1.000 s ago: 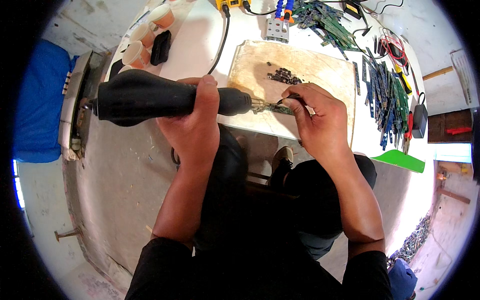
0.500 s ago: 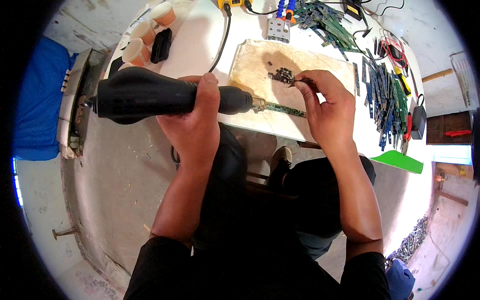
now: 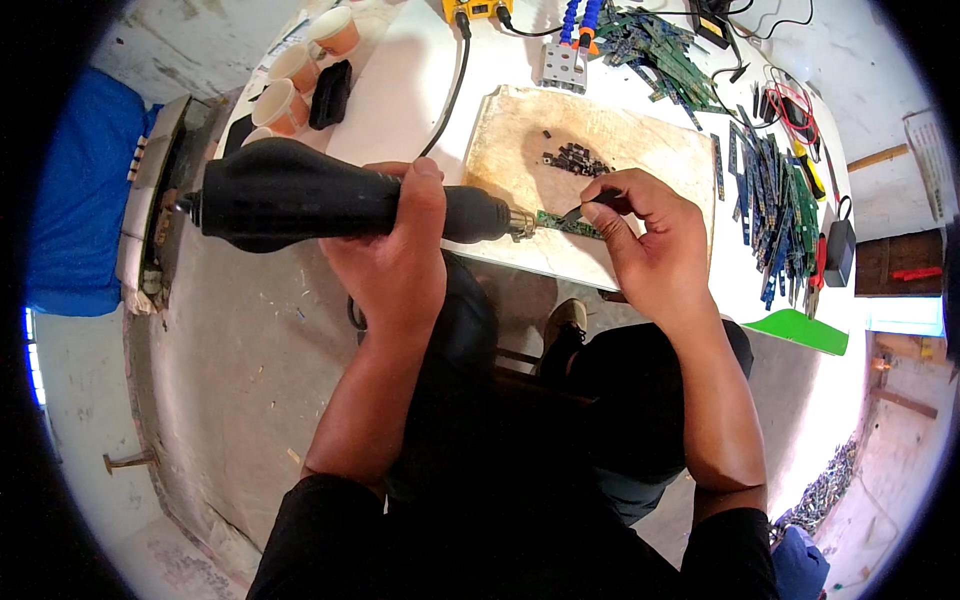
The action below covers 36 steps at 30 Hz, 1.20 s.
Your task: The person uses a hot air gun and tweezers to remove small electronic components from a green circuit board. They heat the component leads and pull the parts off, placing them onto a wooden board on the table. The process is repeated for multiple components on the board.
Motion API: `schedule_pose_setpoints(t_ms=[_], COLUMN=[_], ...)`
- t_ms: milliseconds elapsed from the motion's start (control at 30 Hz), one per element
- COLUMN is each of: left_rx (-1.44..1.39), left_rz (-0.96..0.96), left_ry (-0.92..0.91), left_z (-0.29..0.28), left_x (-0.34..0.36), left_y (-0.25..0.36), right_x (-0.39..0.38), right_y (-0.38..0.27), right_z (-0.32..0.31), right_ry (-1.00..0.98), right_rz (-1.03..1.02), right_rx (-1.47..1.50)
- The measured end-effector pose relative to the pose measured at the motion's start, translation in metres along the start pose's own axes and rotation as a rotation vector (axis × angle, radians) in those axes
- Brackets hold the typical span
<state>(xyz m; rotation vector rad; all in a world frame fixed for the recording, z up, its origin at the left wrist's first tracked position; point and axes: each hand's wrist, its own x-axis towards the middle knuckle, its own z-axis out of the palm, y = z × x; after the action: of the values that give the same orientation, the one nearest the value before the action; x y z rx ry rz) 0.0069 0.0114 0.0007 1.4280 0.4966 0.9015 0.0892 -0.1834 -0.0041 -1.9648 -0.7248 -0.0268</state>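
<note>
My left hand (image 3: 392, 262) is wrapped round a black hot-air gun (image 3: 300, 195). Its metal nozzle points right at a narrow green circuit board strip (image 3: 550, 217), which lies near the front edge of a stained, light-coloured work board (image 3: 505, 130). Pinched in my right hand (image 3: 655, 240) is a pair of dark tweezers (image 3: 603, 203), its tips down at the strip, close to the nozzle. The fingers and tweezers cover part of the strip. Just beyond, a small heap of dark chips (image 3: 577, 160) sits on the work board.
Circuit board strips (image 3: 660, 55) are piled at the back, with more strips (image 3: 775, 200) at the right. A metal block (image 3: 563, 68) with blue flexible arms stands behind the work board. Paper cups (image 3: 335, 32) line the left side. A black cable (image 3: 452, 95) runs from a yellow unit (image 3: 478, 8).
My right hand has brought the tweezers from the heap of chips down toward me, onto the circuit board strip. The hot-air gun stays beside the strip's left end.
</note>
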Motion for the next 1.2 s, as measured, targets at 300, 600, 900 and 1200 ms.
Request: schedule_pose_setpoints(t_ms=[300, 600, 900, 1200], left_rx=[0.015, 0.04, -0.02, -0.034], left_rz=[0.012, 0.045, -0.026, -0.037], left_ry=[0.0, 0.009, -0.004, -0.016], left_z=[-0.0019, -0.0016, -0.0037, -0.0027], left_x=[0.0022, 0.0028, 0.0025, 0.0022], left_y=[-0.0015, -0.0051, -0.0001, 0.002], right_x=[0.0, -0.0002, 0.0009, 0.001], right_y=[0.0039, 0.003, -0.0016, -0.0021], right_z=[0.004, 0.0059, 0.0041, 0.0038], right_ry=[0.002, -0.009, -0.029, -0.042], right_rz=[-0.027, 0.022, 0.005, -0.059], right_rx=[-0.005, 0.01, -0.06, -0.056])
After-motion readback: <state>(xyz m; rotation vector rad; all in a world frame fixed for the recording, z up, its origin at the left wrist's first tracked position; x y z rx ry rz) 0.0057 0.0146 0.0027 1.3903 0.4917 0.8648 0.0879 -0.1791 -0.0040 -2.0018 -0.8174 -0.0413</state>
